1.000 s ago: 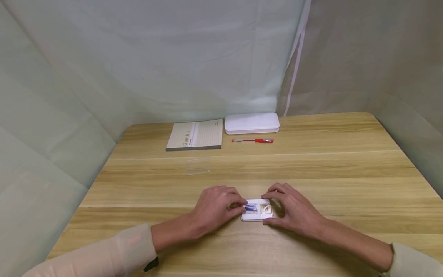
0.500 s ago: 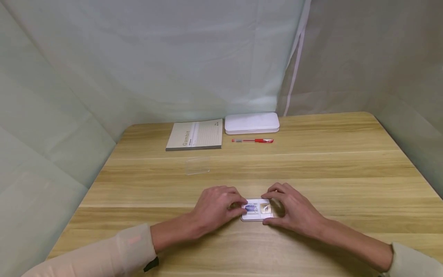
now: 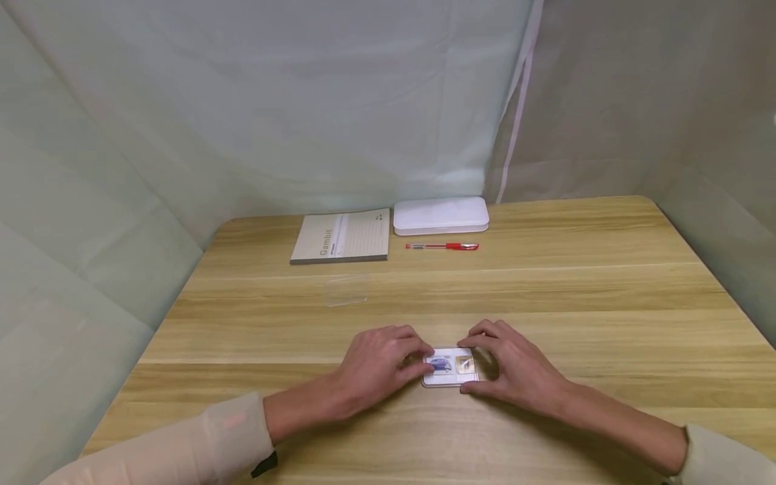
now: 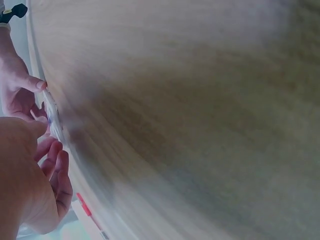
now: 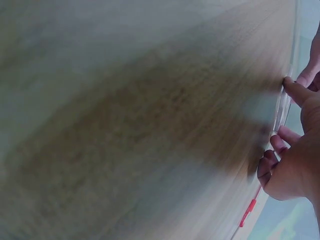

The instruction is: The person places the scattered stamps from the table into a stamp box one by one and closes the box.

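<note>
A small flat white case (image 3: 450, 352) with a clear rim lies on the table, a blue stamp-like picture (image 3: 442, 365) on its left part and a gold square picture (image 3: 465, 365) on its right. At the left end, my left hand (image 3: 378, 360) has thumb and index finger on the blue picture's edge; the exact contact is partly hidden by the fingertips. My right hand (image 3: 515, 367) grips the case's right end, thumb on the near edge and fingers on the far edge. Both wrist views show the case (image 4: 54, 114) nearly edge-on between the hands.
Behind the hands lies a clear plastic plate (image 3: 346, 291). Farther back are a notebook (image 3: 345, 236), a red pen (image 3: 445, 246) and a white box (image 3: 441, 214). Fabric walls (image 3: 291, 101) stand at the wooden table's (image 3: 545, 303) back and sides.
The blue picture has shifted slightly under my left fingertips and looks straighter on the case. Both hands and the case stay in place.
</note>
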Demonstrator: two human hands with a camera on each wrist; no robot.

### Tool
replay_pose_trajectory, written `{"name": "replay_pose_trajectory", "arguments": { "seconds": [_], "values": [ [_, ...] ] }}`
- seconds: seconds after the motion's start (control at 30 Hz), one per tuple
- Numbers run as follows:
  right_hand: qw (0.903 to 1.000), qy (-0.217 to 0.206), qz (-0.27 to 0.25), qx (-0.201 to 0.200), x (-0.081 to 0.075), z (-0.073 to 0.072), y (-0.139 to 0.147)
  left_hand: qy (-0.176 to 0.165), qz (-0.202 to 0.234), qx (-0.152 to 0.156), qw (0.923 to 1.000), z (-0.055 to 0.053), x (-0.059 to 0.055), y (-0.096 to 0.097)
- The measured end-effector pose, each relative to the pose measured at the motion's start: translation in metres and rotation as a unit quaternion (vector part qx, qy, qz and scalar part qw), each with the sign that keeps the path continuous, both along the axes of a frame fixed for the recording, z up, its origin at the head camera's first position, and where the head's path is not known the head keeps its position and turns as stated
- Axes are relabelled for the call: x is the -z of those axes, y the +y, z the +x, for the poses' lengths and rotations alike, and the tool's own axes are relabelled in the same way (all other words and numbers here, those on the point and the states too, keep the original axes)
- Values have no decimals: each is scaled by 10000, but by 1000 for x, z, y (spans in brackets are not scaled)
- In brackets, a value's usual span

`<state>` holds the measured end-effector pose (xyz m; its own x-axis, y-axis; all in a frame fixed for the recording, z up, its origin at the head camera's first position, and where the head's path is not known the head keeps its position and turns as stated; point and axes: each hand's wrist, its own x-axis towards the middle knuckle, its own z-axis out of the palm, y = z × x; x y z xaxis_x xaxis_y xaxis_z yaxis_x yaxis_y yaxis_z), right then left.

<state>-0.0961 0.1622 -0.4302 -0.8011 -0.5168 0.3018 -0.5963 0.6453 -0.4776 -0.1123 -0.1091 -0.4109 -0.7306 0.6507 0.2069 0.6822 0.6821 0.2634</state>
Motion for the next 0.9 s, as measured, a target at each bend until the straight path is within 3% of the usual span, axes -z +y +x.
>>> {"name": "replay_pose_trajectory", "arguments": {
  "seconds": [0.9],
  "values": [
    [10000, -32, 47, 12, 0, 0, 0, -1, -62, 126, 9999, 0, 1, 2]
  ]
}}
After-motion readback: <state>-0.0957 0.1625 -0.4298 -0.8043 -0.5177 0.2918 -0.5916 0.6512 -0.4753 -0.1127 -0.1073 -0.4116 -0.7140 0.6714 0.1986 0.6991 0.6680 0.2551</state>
